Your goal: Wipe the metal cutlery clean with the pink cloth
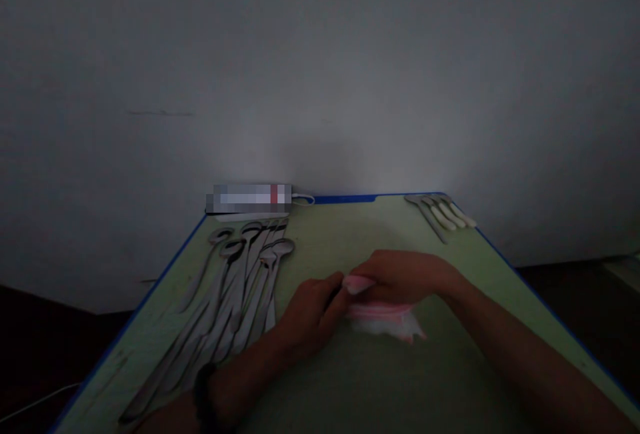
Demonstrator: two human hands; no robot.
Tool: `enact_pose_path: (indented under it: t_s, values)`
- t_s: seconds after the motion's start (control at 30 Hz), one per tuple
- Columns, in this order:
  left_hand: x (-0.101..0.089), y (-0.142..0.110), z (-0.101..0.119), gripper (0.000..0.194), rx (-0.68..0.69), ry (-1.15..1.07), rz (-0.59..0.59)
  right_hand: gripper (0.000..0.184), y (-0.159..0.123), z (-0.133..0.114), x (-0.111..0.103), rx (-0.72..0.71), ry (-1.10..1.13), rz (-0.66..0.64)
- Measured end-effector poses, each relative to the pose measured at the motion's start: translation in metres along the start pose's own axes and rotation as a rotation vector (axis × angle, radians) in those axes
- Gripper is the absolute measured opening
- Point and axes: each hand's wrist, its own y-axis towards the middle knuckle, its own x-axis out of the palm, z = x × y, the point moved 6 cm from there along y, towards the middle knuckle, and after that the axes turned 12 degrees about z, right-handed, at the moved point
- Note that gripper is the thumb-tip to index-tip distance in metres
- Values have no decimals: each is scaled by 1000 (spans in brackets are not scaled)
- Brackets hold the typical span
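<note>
My right hand is closed around a pink and white cloth, whose lower edge hangs loose beneath the fingers. My left hand meets it over the middle of the table, its thumb and fingers pinched together right beside the cloth. Whatever the left fingers grip is hidden; only a dark gap shows between thumb and forefinger. Left of my hands lies a loose pile of metal spoons, with several long handles pointing toward me. The left forearm passes over the near part of that pile.
A green table with a blue edge stands against a grey wall. At its back left sits a blurred-out box-like thing with a white loop cord. Several utensils, some with white handles, lie at the back right.
</note>
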Motion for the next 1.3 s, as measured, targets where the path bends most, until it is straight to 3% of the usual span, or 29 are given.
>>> enact_pose_path:
  t_s: [0.07,0.27,0.37,0.47,0.63,0.73,1.0,1.17,1.23,1.3]
  values:
    - [-1,1,-1,33,-11,-2,3,31,-2,4,-1,14,0,-11]
    - [-6,5,-12,38,-92,-133,98,38,-34,35,-40,170,36,-90]
    - [-4,5,-17,40,-150,-197,115,40,-39,39,-46,222,24,-96]
    - [-4,4,-15,41,-148,-166,118,38,-25,28,-34,171,-68,-20]
    - [-3,2,0,36,-48,-20,18,24,3,-2,3,-29,-136,5]
    - [-4,2,1,37,-41,11,7,22,2,-1,4,-41,-121,-1]
    - [-20,13,-5,41,-104,-64,113,40,-26,28,-40,133,43,-57]
    - [-28,17,-10,53,-294,-214,22,42,-34,27,-51,164,152,-29]
    - [-40,20,-5,58,-308,-182,25,42,-35,21,-56,164,149,20]
    - [-60,28,10,54,-222,-60,130,41,-36,13,-64,156,149,94]
